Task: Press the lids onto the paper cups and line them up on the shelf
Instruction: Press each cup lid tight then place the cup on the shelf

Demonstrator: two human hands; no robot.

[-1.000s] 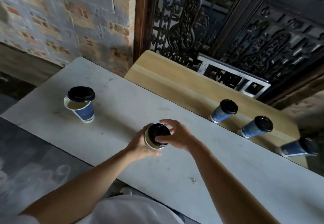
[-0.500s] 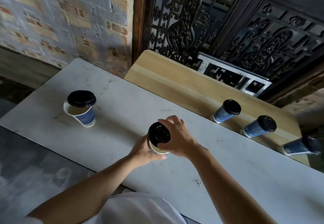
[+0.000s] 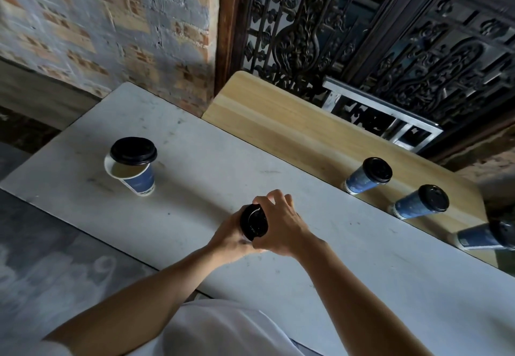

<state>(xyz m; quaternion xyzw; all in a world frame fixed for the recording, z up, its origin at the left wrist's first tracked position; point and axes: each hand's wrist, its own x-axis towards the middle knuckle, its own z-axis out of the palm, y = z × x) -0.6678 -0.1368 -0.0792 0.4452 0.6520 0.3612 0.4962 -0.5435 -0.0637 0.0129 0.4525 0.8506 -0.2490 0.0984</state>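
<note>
A white shirt [image 3: 223,327] fills the bottom edge, and two bare forearms reach out from it over the pale grey surface [image 3: 195,104]. The hands meet above the near half of the surface. The left hand [image 3: 228,240] has its grip curled round the cup from below; the cup itself is hidden by the fingers. The right hand [image 3: 282,226] has its grip closed over the black lid [image 3: 253,220] from the right side, fingertips hooked on its far rim. The lid faces the camera and sits between the two hands. The surface is scuffed, with faint dark marks. To its left lies a dark, mottled floor [image 3: 41,244]. Farther left on the surface stands an open cup [image 3: 139,183], blue with a white rim, and a loose lid [image 3: 133,151] lies askew on its far edge, leaving the near part of the mouth uncovered. Beyond the surface, touching its far edge, runs the light wooden shelf [image 3: 278,121]. Three lidded cups stand in a row along its right part: the first [image 3: 365,176], the second [image 3: 418,202], and the third [image 3: 479,237], blurred at the frame edge. Behind the shelf a white frame [image 3: 384,116] leans on a black ornate iron screen [image 3: 306,35]. A dark wooden post [image 3: 225,21] divides the screen from a worn, whitewashed brick wall [image 3: 97,21] at far left.
</note>
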